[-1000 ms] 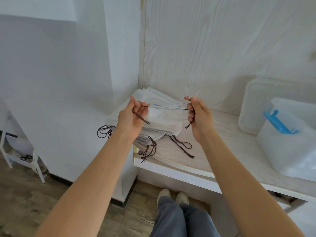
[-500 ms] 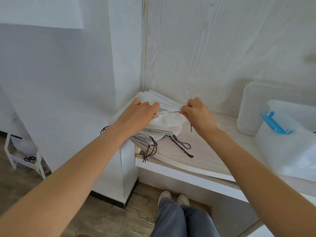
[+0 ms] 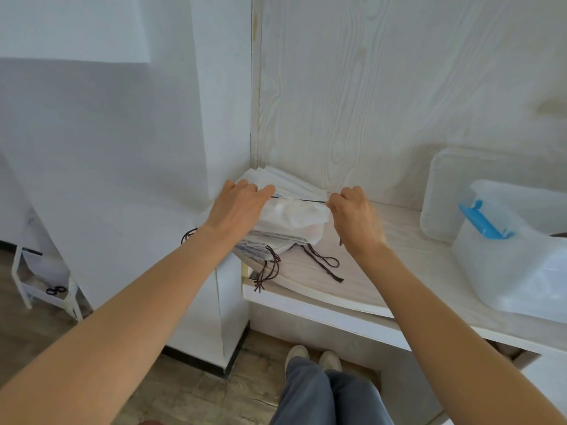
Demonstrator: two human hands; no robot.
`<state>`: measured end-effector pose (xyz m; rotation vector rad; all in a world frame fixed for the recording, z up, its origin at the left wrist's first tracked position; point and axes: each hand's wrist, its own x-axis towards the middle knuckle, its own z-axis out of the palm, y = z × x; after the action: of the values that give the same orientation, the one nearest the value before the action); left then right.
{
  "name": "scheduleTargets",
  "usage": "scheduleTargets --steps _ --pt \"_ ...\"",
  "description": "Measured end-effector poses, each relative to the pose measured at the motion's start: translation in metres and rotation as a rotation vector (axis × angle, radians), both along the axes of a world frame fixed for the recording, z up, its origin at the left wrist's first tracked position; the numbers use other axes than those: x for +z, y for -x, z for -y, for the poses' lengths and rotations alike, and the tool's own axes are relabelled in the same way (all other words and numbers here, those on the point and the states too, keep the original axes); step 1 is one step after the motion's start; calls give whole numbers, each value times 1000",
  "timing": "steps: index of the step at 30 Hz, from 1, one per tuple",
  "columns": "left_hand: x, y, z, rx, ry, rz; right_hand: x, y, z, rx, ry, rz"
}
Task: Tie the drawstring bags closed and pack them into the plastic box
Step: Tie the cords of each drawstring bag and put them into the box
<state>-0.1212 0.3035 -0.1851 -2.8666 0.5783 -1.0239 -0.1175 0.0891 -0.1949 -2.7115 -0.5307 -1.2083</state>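
Over the stack of bags (image 3: 285, 185) in the table (image 3: 383, 271) corner, the left hand (image 3: 237, 207) and right hand (image 3: 356, 219) are each pinching an end of the taut cord (image 3: 299, 200); the gathered bag (image 3: 293, 217) is hanging between them, its cord running left to right. The plastic box (image 3: 515, 259) is sitting off to the right, nearer the right hand; the wall is crowding the far side.

Both bare forearms reach forward and converge, backs of the hands up. The left hand (image 3: 237, 207) has its fingers curled and pinching, knuckles raised; the right hand (image 3: 356, 217) mirrors it, fingers curled under, the two held slightly apart
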Motion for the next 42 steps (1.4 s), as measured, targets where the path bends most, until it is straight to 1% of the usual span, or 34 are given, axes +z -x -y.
scheduleTargets --steps 3,4,5,6,8,11,13,14,17,18,20,22,24,28,31,33,37,39,40,42 --pt "-8 2 4 107 11 -13 3 6 -3 -20 -66 -88" --pt "-10 4 6 131 14 -7 5 8 -4 -37 -110 -147" --pt "-12 7 8 156 41 -41 7 9 -4 -52 -154 -238" --pt "-13 8 9 161 90 -75 9 10 -3 -57 -195 -301" --pt "-11 12 11 165 226 -151 13 14 -2 -34 -245 -356" --pt "-9 12 15 133 388 -133 15 17 -2 5 -352 -442" --pt "-4 13 18 121 500 -219 17 20 -3 54 -470 -542" --pt "0 15 22 87 645 -295 19 22 -4 97 -567 -605" --pt "15 21 31 -84 1357 -611 26 32 -6 250 -934 -821" --pt "18 23 33 -135 1559 -732 27 35 -7 299 -1023 -882" --pt "19 26 35 -282 1849 -942 28 39 -8 412 -1157 -974" --pt "17 28 36 -460 2033 -1055 27 42 -11 528 -1245 -1028" --pt "13 28 38 -575 2097 -1086 25 45 -15 596 -1282 -1051" --pt "9 32 43 -666 2168 -1053 21 51 -22 712 -1361 -1076" --pt "8 33 48 -672 2146 -1027 19 53 -27 760 -1382 -1070" --pt "9 33 50 -674 2144 -1016 18 55 -31 793 -1431 -1089" --pt "10 31 55 -643 2049 -1031 17 57 -40 874 -1518 -1132" --pt "10 30 55 -636 2033 -1021 15 57 -40 877 -1482 -1098" --pt "10 30 55 -637 2046 -1001 15 57 -38 843 -1410 -1065" --pt "10 30 53 -644 2065 -959 17 59 -33 678 -1157 -956"
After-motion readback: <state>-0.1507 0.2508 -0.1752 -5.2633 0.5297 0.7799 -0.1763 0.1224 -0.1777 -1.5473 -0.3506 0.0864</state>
